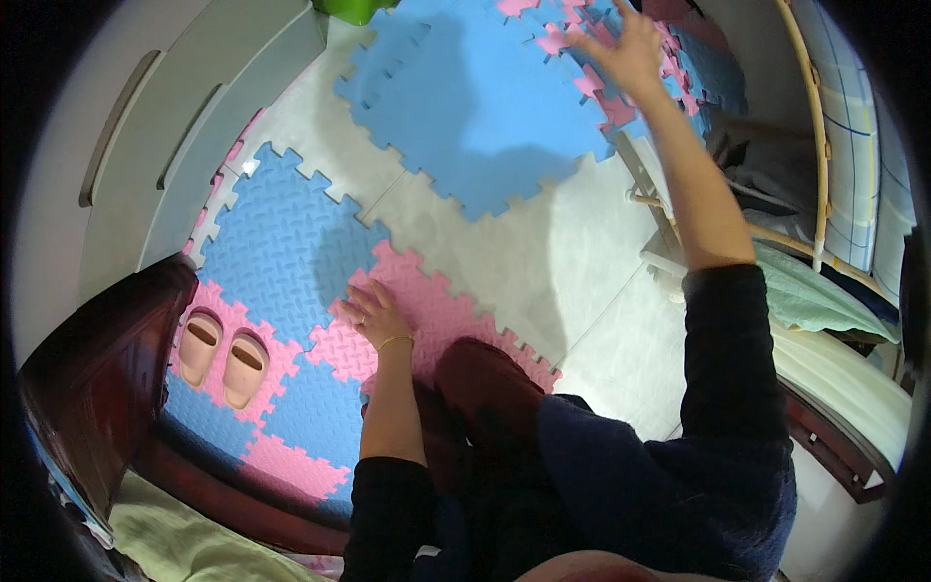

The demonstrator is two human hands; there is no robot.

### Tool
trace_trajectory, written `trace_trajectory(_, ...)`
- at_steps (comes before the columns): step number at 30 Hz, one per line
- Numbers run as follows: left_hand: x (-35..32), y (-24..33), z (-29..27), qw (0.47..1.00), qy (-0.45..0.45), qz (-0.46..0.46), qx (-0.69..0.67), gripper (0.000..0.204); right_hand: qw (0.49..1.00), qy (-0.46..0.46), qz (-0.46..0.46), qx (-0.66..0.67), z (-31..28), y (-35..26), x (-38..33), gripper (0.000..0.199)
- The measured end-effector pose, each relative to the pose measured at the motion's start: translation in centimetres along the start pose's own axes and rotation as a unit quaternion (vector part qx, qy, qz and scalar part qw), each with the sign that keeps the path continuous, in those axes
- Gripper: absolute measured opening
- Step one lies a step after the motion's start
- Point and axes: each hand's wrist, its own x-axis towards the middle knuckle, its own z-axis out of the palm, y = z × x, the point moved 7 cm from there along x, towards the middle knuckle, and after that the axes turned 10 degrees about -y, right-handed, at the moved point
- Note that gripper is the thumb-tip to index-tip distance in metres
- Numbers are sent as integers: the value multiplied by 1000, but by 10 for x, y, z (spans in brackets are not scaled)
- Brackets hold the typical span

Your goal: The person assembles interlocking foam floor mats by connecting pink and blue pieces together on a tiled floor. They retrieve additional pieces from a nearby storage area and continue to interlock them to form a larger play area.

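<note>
My left hand (373, 315) rests with fingers spread on a pink foam puzzle mat tile (436, 315) beside my knee. That tile is interlocked with a blue textured foam tile (276, 238) at its left. My right arm reaches far forward. There my right hand (630, 56), fingers apart, is over a loose pile of pink and blue foam tiles (613, 105); whether it touches them I cannot tell. To the left of the pile, a large smooth blue foam mat piece (485, 97) lies on the floor, apart from the joined tiles.
Two pink slippers (245, 369) sit on the joined tiles at left, near a dark wooden bed frame (107, 378). Grey drawers (175, 136) line the far left. Pale floor tiles (601, 233) show between the mats. At right stands a rack (824, 145) with cloths.
</note>
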Motion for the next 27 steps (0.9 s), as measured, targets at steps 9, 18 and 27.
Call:
trace_trajectory(9,-1,-1,-4,1000,-3,-5,1,70,962,-202,-40,177,53,-14,2,62)
trace_trajectory(18,-4,4,-12,999,-28,12,-27,69,945,-105,311,-3,55,102,33,63)
trace_trajectory(27,3,9,1,999,-34,-12,-1,75,879,-343,273,189,18,44,15,84)
